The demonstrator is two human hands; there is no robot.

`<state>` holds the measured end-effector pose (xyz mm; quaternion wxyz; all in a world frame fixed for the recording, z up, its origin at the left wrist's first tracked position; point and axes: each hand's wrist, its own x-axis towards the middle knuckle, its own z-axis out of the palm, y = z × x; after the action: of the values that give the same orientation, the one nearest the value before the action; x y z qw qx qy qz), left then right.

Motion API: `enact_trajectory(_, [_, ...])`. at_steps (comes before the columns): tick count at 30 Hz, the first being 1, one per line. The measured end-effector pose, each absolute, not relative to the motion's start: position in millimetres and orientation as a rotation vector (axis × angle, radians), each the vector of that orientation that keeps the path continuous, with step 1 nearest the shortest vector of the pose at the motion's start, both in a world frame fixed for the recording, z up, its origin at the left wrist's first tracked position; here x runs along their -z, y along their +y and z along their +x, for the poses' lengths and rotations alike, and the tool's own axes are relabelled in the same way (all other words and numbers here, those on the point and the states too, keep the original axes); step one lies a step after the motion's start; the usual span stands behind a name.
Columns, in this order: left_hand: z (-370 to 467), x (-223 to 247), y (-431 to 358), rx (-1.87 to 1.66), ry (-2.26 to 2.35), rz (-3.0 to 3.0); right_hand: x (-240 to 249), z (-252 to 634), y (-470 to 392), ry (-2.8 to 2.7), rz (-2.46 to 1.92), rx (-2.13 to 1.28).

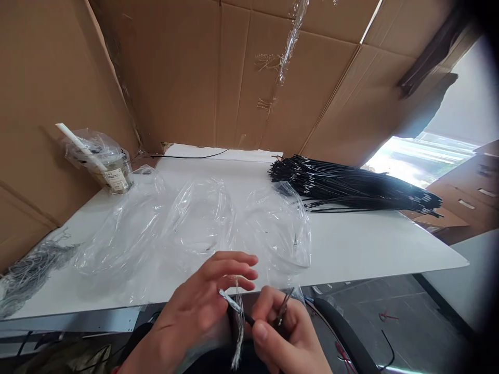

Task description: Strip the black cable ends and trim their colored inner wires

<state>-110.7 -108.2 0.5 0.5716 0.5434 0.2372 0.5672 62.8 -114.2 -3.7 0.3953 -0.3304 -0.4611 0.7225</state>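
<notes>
Near the bottom centre, my right hand (pixel 286 332) is closed on a black cable (pixel 248 318); a small pointed metal tool (pixel 285 306) also sits in its fingers. From the cable's end, a silvery foil-like tip (pixel 228 298) points up and left toward my other palm. Loose thin silver strands (pixel 239 337) hang down from the cable between the hands. My left hand (pixel 210 296) is just left of the tip, fingers spread and curved over it, holding nothing that I can make out.
Clear plastic bags (pixel 198 218) lie across the white table (pixel 351 239). A bundle of black cables (pixel 351 184) rests at the back right. At the left are a bagged container (pixel 113 169) and a heap of grey strands (pixel 33 270). Cardboard walls (pixel 179 72) stand behind.
</notes>
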Motion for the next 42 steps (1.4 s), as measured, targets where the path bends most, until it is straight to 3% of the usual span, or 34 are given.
enact_trajectory(4, [-115,7,-104,-1.280,0.466,1.497,16,60,-115,-1.096,-0.627,-1.948])
enact_trajectory(9, [-117,8,-103,-1.385,0.538,1.550,19,60,-119,-1.180,-0.669,-1.810])
enact_trajectory(11, [-116,6,-103,-1.383,0.603,1.518,18,63,-119,-1.327,-0.797,-1.577])
enact_trajectory(17, [-117,-2,-103,-1.156,0.830,1.380,21,72,-118,-1.762,-0.842,-0.311])
enact_trajectory(20, [-113,-5,-107,-1.142,0.942,1.411,17,70,-116,-1.731,-0.855,-0.031])
enact_trajectory(25, [-105,-10,-114,-1.162,1.113,1.477,4,65,-109,-1.714,-0.847,0.084])
enact_trajectory(31, [-113,-11,-110,-0.947,0.892,1.039,1,62,-109,-1.692,-0.810,0.114])
enact_trajectory(34, [-117,-10,-113,-1.138,0.959,0.864,2,63,-109,-1.727,-0.777,0.106])
enact_trajectory(37, [-120,-8,-120,-1.245,1.003,0.949,2,64,-108,-1.730,-0.759,0.111])
enact_trajectory(42, [-117,-8,-125,-1.068,1.086,1.289,9,58,-109,-1.657,-0.780,0.106])
